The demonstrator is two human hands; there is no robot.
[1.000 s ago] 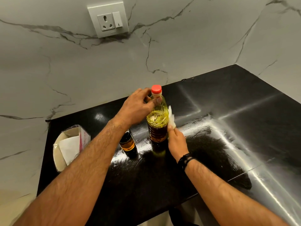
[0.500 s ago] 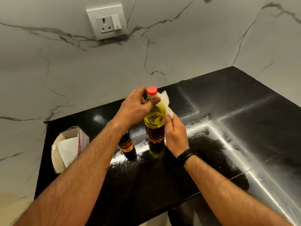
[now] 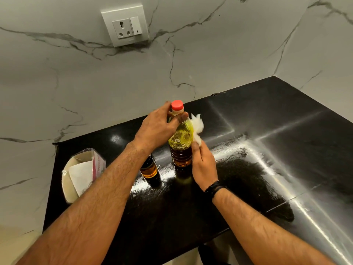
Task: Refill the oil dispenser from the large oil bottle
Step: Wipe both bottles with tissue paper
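Note:
The large oil bottle [image 3: 180, 148] stands upright on the black counter [image 3: 191, 207], red cap on, yellowish oil inside. My left hand [image 3: 156, 129] grips its neck just under the cap. My right hand [image 3: 203, 163] presses a crumpled white tissue [image 3: 196, 129] against the bottle's right shoulder. The small dark oil dispenser [image 3: 149, 168] stands to the left of the big bottle, its top hidden behind my left forearm; amber oil shows in its lower part.
An opened tissue box [image 3: 82, 173] sits near the counter's left end. A marble wall with a socket and switch [image 3: 126, 25] rises behind. Shiny smeared streaks cover the counter on the right [image 3: 257, 153]. The counter's front edge runs below my forearms.
My right hand with the tissue rose from the bottle's lower side to its shoulder, then settled slightly lower. The left hand has kept its hold on the neck.

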